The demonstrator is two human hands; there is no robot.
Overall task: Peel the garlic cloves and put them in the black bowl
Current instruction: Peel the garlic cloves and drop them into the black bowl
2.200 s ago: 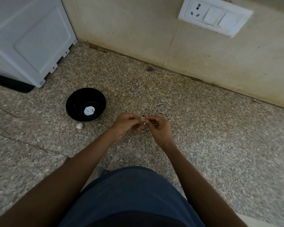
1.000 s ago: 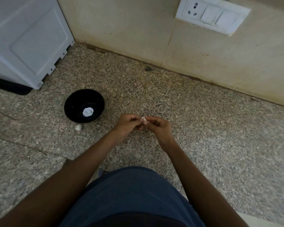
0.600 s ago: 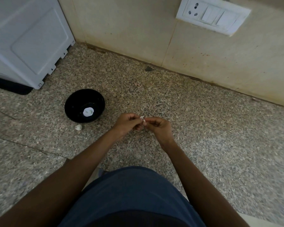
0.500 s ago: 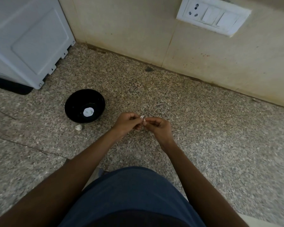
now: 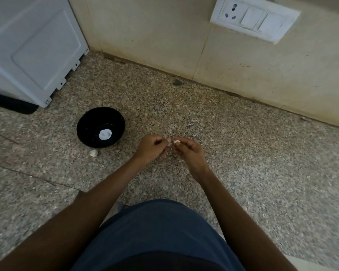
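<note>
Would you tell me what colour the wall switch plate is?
White; the switch plate shows in the head view.

Both forearms stretched forward and converging, left hand [image 5: 152, 148] and right hand [image 5: 188, 151] nearly touching, fingers of each curled in, fingertips pinching between them.

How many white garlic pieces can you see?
3: one white garlic piece inside the black bowl, one on the speckled counter beside it, one pinched between both hands. More may hide in the fingers.
</note>
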